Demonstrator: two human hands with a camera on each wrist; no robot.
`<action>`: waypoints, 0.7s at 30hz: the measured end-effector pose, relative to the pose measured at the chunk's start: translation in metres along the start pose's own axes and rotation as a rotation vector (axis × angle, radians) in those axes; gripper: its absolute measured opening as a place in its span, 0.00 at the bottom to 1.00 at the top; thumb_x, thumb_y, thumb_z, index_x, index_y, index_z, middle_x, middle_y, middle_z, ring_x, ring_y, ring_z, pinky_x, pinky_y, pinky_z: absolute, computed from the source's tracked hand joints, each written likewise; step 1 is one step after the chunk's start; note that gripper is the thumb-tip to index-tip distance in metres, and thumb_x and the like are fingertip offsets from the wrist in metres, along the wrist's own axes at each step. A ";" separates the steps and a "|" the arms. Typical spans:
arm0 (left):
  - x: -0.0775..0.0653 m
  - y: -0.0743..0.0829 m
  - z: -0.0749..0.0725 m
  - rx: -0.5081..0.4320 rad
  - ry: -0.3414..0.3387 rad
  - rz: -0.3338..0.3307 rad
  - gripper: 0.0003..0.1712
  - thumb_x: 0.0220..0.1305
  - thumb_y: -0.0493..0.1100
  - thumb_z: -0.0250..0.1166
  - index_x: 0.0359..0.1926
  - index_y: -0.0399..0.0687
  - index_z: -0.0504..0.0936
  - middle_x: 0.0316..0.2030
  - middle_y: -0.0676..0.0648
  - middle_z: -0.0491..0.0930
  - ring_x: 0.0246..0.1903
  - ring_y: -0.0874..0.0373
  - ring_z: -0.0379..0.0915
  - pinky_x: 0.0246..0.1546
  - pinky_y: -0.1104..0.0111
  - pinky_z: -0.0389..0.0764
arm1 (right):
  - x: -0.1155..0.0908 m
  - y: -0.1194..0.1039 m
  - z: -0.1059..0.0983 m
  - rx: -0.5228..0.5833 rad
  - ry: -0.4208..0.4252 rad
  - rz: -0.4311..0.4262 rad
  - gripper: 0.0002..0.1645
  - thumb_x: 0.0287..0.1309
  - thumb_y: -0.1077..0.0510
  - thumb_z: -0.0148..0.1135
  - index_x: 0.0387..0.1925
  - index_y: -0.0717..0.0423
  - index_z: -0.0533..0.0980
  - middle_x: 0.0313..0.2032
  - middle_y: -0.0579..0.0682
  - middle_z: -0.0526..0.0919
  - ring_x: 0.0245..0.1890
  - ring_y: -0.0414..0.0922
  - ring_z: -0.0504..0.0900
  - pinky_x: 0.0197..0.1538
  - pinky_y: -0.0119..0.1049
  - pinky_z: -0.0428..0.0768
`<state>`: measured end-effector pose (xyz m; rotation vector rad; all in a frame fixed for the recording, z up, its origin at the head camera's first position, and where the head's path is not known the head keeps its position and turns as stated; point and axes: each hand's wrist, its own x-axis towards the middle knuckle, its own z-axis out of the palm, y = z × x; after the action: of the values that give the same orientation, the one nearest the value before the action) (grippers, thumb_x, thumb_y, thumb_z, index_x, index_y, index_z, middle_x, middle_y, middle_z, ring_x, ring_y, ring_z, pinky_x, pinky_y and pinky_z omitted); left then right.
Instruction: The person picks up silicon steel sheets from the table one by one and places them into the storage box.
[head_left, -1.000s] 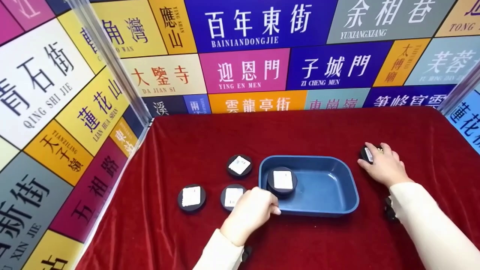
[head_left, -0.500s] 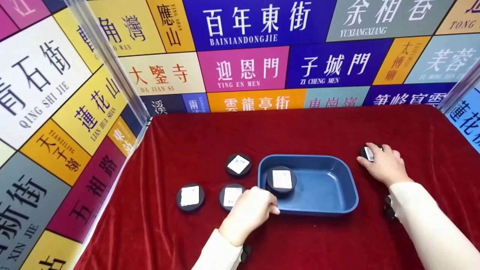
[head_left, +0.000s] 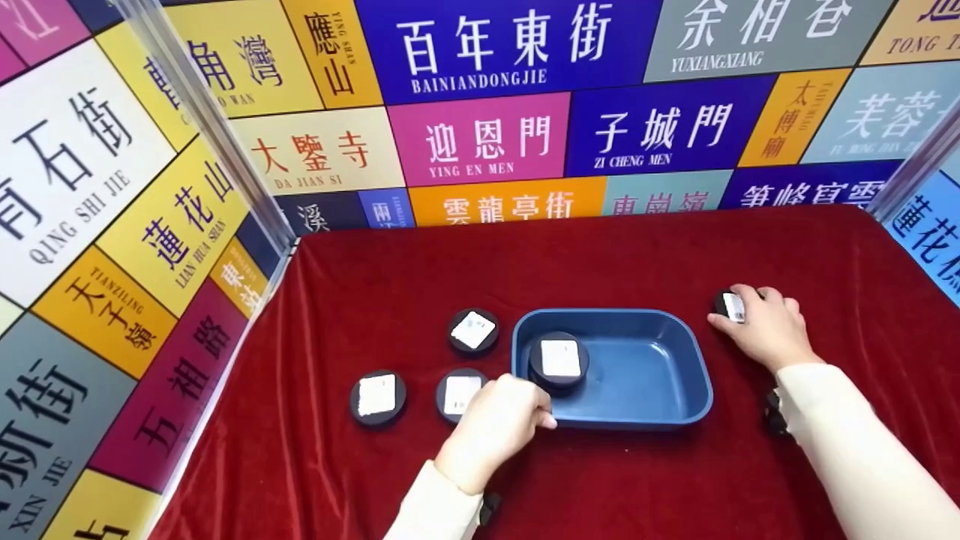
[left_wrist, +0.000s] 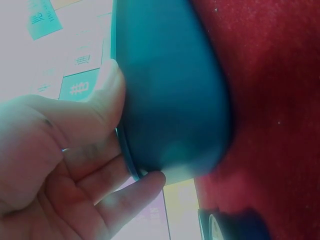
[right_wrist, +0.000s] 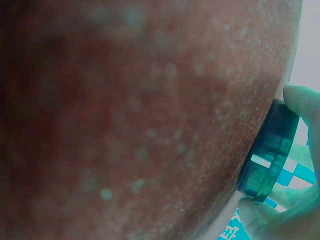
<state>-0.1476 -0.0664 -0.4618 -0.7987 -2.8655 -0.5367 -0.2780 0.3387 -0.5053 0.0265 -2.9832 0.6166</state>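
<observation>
the near left corner of a blue tub (head_left: pixel 637 382) is gripped by the left hand (head_left: pixel 497 420); in the left wrist view its rim is held between the thumb, laid along one side, and the curled fingers on the other. a round black jar (head_left: pixel 732 306) is grasped by the right hand (head_left: pixel 769 330) to the right of the tub, well apart from it. in the right wrist view the jar's side is pinched between thumb and fingers, and its flat face is seen close against the red cloth; whether it is lifted at all cannot be told.

the tub is set on the cloth-covered desk (head_left: pixel 600 487). inside it, at the left end, a black jar with a white label (head_left: pixel 559 360) is placed label up; whether another is stacked beneath cannot be told. three more labelled jars are laid out left of the tub: a back jar (head_left: pixel 473 331) with its label turned at an angle, a far-left jar (head_left: pixel 378 397), and a front jar (head_left: pixel 457 394) partly hidden by the left hand.

both arms are covered by pale sleeves (head_left: pixel 862 450). behind the desk, the wall (head_left: pixel 480 139) is covered with coloured street-name panels.
</observation>
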 end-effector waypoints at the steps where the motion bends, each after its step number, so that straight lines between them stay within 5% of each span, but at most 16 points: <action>1: 0.000 0.000 0.000 0.000 0.002 0.002 0.05 0.56 0.51 0.75 0.26 0.62 0.90 0.24 0.62 0.86 0.27 0.68 0.82 0.29 0.74 0.79 | 0.000 0.000 0.000 0.002 0.002 0.000 0.40 0.63 0.42 0.64 0.66 0.63 0.66 0.60 0.78 0.64 0.55 0.78 0.62 0.52 0.69 0.62; 21: 0.001 0.000 0.000 0.003 -0.002 0.004 0.05 0.57 0.51 0.75 0.26 0.61 0.90 0.23 0.62 0.86 0.27 0.67 0.82 0.28 0.74 0.78 | -0.007 -0.005 -0.005 0.087 0.157 -0.013 0.41 0.57 0.40 0.69 0.61 0.64 0.71 0.58 0.74 0.68 0.55 0.71 0.62 0.52 0.62 0.64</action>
<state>-0.1480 -0.0657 -0.4620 -0.8054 -2.8648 -0.5316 -0.2706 0.3366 -0.4993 0.0043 -2.8023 0.7112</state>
